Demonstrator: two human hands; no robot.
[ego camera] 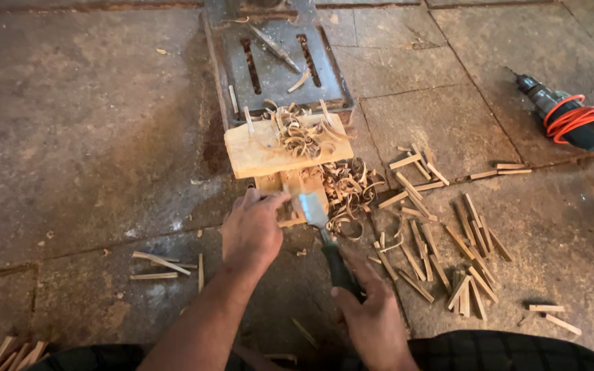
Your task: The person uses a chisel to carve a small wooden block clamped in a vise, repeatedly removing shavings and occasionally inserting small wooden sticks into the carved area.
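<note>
My left hand (254,230) presses on a small wooden piece (295,194) lying on the stone floor, fingers closed over its near end. My right hand (372,316) grips the dark handle of a chisel (317,221), whose wide metal blade rests on that wooden piece beside my left fingers. A thicker wooden block (259,152) lies just beyond, with curled wood shavings (297,134) heaped on it and more shavings spilled to its right.
A metal machine base (276,69) with slots stands behind the block. Several short wooden sticks (448,247) are scattered to the right, and a few more lie at left (163,264). A power drill with an orange cord (568,117) lies at the upper right.
</note>
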